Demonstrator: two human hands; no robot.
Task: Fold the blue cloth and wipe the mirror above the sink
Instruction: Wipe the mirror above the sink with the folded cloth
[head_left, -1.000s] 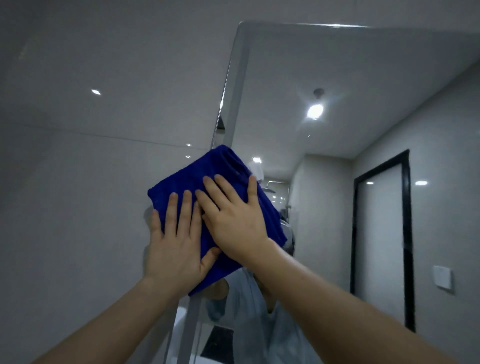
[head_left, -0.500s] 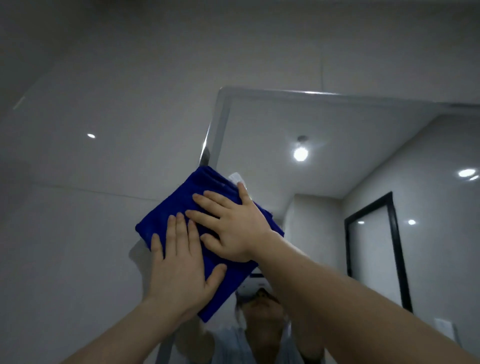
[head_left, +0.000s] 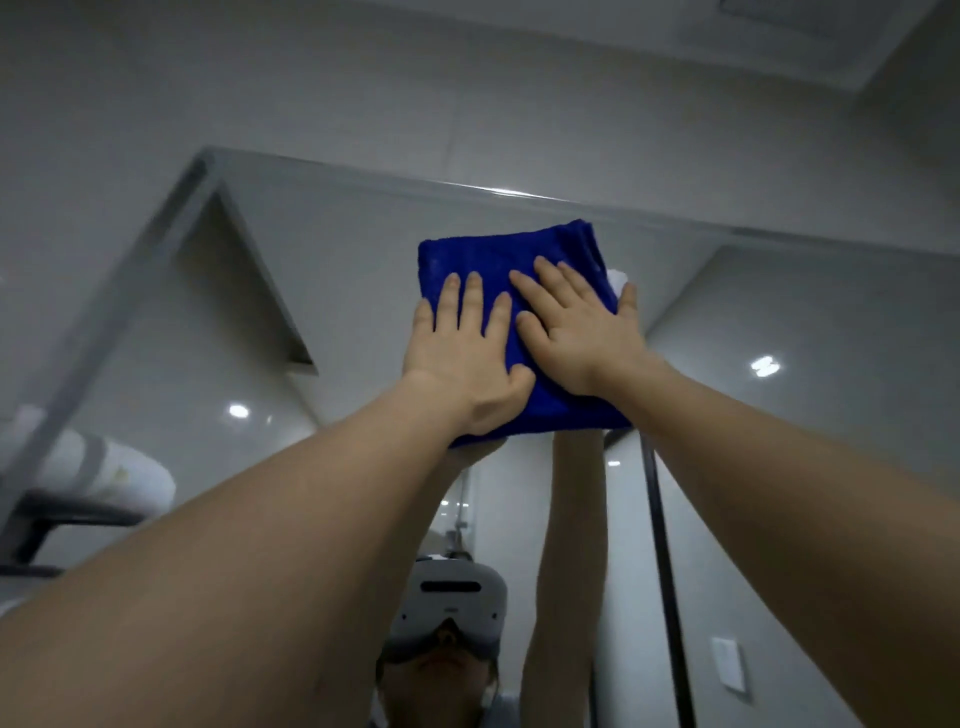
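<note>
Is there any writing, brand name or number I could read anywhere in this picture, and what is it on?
No text can be read.
The headset reflected in the mirror bears a small mark on its front, too blurred to read.
The white tag at the edge of the blue cloth shows no legible print.

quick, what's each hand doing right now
Left hand: open, fingers straight, pressing the blue cloth flat on the mirror.
Right hand: open, pressing the same cloth.
</note>
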